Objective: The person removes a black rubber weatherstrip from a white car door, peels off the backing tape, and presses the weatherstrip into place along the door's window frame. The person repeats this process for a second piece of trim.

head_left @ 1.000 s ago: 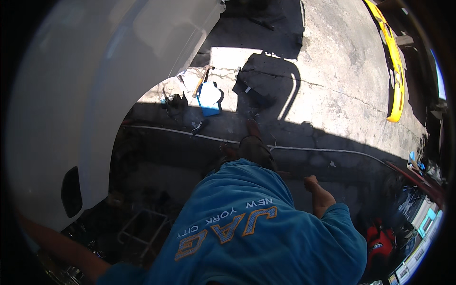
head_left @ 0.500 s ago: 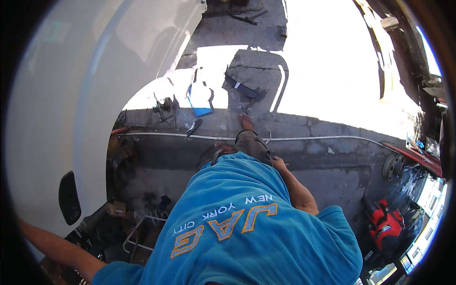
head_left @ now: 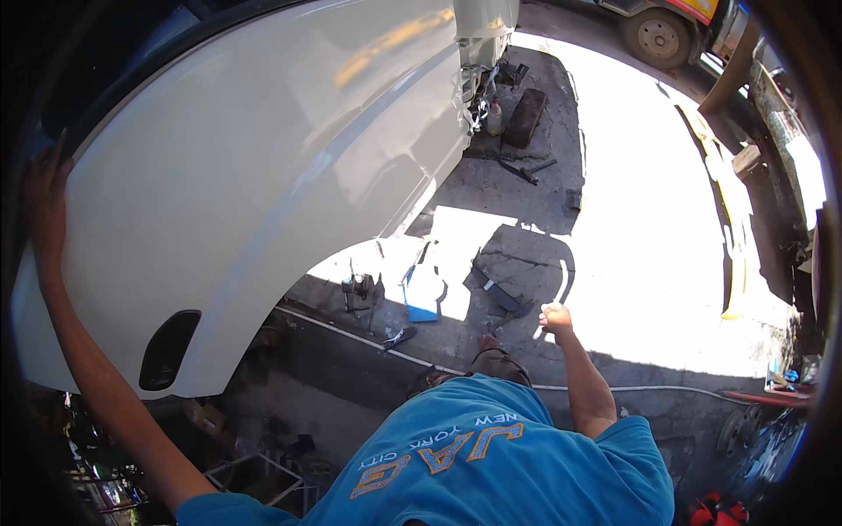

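At the far left, my left hand [head_left: 48,180] lies against the edge of a large white vehicle body panel [head_left: 263,167], its fingers stretched out. The panel is glossy and has a dark oval opening [head_left: 170,351] low down, near my left forearm. In front of my body to the right, my right hand [head_left: 554,317] hangs in the air over the ground with its fingers curled in. Bright sun washes out those fingers, and no object shows in them. Below it, a foot and dark trousers [head_left: 500,364] stick out past my blue shirt.
Ahead on the concrete lie a blue piece [head_left: 421,305], a dark flat bar [head_left: 498,291], a dark metal tool [head_left: 355,287] and a dark hand tool [head_left: 399,338]. A pale hose [head_left: 605,387] crosses the ground. Farther off are a brown block [head_left: 526,118] and a truck wheel [head_left: 658,39].
The view has shifted, showing more of the white panel and the ground ahead. My right hand has come from beside my thigh out to the front. My left hand has come into view.
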A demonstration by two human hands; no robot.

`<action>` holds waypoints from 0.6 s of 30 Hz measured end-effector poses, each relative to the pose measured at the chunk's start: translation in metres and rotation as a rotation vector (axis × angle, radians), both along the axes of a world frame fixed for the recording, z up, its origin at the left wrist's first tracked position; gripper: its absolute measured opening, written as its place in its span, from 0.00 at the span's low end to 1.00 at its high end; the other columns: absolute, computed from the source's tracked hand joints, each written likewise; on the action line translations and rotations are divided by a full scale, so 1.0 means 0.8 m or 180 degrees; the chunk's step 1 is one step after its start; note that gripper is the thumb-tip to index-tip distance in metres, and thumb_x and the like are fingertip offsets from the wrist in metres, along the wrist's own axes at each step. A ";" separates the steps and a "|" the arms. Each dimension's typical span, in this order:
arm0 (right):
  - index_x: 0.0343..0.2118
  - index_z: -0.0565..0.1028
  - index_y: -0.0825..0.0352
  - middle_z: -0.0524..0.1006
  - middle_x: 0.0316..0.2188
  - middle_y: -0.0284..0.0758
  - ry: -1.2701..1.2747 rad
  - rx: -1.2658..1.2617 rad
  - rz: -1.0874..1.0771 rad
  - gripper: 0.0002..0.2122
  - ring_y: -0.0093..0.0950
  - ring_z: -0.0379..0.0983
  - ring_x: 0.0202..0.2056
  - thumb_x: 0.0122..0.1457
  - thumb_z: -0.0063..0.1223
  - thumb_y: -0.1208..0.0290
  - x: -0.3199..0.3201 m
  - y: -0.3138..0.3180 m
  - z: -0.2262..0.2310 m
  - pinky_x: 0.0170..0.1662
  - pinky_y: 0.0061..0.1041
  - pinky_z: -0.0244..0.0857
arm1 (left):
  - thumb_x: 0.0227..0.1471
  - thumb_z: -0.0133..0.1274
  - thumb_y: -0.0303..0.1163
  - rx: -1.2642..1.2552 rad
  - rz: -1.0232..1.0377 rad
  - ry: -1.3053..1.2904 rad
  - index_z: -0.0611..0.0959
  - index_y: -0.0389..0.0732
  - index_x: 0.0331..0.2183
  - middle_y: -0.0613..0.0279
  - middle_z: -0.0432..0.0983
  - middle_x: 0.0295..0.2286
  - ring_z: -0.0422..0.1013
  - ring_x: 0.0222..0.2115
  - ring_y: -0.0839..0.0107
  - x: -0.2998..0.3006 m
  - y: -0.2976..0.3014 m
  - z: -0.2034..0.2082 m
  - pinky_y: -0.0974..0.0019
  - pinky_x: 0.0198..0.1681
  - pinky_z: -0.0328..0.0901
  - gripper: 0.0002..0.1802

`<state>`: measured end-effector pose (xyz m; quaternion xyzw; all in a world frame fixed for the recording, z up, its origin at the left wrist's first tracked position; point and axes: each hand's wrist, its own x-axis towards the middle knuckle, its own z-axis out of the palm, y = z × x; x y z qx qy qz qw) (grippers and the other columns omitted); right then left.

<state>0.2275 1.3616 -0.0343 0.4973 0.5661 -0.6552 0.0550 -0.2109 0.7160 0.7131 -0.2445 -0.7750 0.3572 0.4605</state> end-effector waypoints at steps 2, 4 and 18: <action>0.39 0.76 0.66 0.77 0.27 0.31 0.0745 0.0426 0.0185 0.06 0.20 0.72 0.24 0.66 0.54 0.70 -0.116 0.001 0.083 0.25 0.19 0.66 | 0.67 0.49 0.37 0.0328 0.0007 -0.0025 0.75 0.60 0.63 0.55 0.74 0.55 0.71 0.54 0.56 0.023 0.013 -0.014 0.56 0.60 0.63 0.24; 0.38 0.78 0.71 0.79 0.27 0.31 0.1285 0.1468 0.0641 0.08 0.18 0.72 0.25 0.66 0.56 0.70 -0.224 0.008 0.165 0.30 0.23 0.66 | 0.66 0.50 0.39 0.0349 0.0056 -0.0052 0.75 0.60 0.63 0.53 0.74 0.54 0.71 0.53 0.55 0.034 0.027 -0.010 0.55 0.60 0.63 0.24; 0.58 0.72 0.56 0.73 0.56 0.39 0.4528 0.4181 0.1060 0.23 0.49 0.69 0.57 0.60 0.62 0.69 -0.666 -0.033 0.636 0.57 0.42 0.67 | 0.66 0.50 0.37 0.0450 0.0565 0.0151 0.75 0.58 0.63 0.53 0.71 0.56 0.67 0.57 0.54 0.074 0.049 -0.038 0.50 0.64 0.59 0.24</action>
